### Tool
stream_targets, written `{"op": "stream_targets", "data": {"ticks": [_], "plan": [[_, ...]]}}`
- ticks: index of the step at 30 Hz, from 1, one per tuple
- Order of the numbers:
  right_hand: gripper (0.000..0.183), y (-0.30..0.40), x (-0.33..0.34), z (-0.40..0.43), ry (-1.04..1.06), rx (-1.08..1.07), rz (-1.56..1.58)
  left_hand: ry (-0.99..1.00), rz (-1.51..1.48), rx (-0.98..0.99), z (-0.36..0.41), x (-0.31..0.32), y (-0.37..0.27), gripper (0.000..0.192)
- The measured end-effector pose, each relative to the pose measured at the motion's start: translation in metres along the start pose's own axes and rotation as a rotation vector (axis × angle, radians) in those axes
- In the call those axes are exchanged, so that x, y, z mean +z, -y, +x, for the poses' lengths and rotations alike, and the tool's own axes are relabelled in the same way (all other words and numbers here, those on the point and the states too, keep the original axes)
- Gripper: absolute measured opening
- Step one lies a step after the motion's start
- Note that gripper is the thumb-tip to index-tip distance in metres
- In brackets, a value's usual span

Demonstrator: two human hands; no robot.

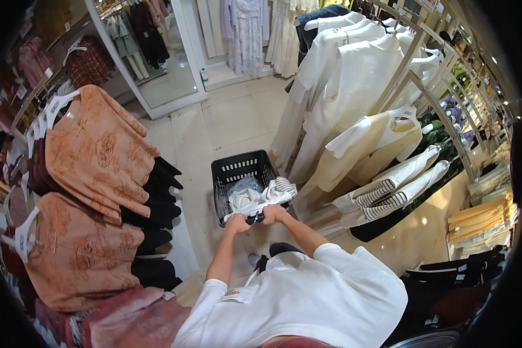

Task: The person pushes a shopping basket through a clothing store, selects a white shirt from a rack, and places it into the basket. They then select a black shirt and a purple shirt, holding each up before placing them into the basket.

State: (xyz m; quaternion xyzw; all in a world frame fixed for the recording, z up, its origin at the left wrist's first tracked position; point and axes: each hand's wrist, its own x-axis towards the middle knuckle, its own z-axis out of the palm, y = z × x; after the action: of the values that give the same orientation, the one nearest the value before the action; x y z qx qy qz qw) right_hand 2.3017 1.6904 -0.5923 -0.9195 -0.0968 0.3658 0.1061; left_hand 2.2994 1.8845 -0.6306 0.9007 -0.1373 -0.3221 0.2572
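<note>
A black plastic shopping basket [217,187] is in front of me, its side walls pierced with slots. My left hand [238,224] is closed around its near rim at the left. A short way to the right, my right hand [274,214] grips the same rim. Inside lie white clothes [243,199] and a crumpled clear plastic bag [246,184]. A black-and-white striped piece of fabric [283,186] rests over the right side of the basket. White cloth also reaches the rim between my hands, and whether my fingers pinch it too is hidden.
To the left hang orange patterned tops [102,152] on white hangers. White and cream garments [352,82] crowd a metal rack [439,104] at the right. A tall mirror [169,82] stands ahead, beside a small bottle [204,75]. Folded yellow clothes [478,222] are stacked far right.
</note>
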Motion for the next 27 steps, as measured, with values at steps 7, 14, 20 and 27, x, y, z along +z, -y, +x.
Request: {"op": "stream_targets", "data": {"ticks": [7, 14, 20, 27], "plan": [[0.046, 0.025, -0.030, 0.053, 0.019, -0.011, -0.102, -0.020, 0.060, 0.037, 0.041, -0.042, 0.038, 0.030], [0.044, 0.016, -0.055, 0.110, -0.014, -0.082, 0.047, -0.012, 0.068, 0.078, 0.080, -0.101, 0.048, 0.031], [0.044, 0.038, -0.083, 0.132, -0.002, -0.006, 0.141, 0.129, 0.145, 0.062, 0.109, -0.138, 0.066, 0.035], [0.046, 0.057, -0.119, 0.176, -0.009, 0.050, 0.197, 0.081, 0.194, 0.084, 0.150, -0.179, 0.095, 0.034]]}}
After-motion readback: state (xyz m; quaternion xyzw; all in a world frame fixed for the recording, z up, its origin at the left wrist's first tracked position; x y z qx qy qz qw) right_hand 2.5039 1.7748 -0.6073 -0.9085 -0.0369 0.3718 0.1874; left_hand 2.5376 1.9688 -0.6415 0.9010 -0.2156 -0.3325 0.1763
